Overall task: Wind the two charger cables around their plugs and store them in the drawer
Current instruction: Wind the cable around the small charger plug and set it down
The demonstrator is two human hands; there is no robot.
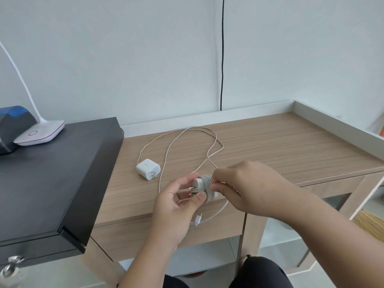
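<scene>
Charger plug [198, 182] number one sits between both hands, held just above the front edge of the bench [270, 146], and its grip explains the step in hand. The left hand [176, 202] pinches the plug between curled fingers above and thumb below, with the metal prongs pointing toward the palm, so the body stays steady as a spool while the turns go on. The right hand [245, 190] pinches the cable against the wound bundle [206, 189], fingers curled round it, probably to keep tension so the loops do not slip off. Several turns already wrap the plug crosswise. A short tail [216, 213] hangs below the hands in a loop, ending in a small connector [199, 217] in front of the bench's front panel; judging by that length, only a turn or two is left for this one. Further out, the second plug [148, 169] lies on its side on the bench, well apart from the hands, its cable [176, 138] sprawled in wide loose loops toward the back rail, not yet wound. To the left stands a black cabinet [52, 173] carrying a white lamp base [40, 133] and a dark blue object [14, 125]; a metal key [10, 265] shows at its lower front, which may mark the drawer, though I cannot tell. A black wire [222, 59] runs down the wall behind.
</scene>
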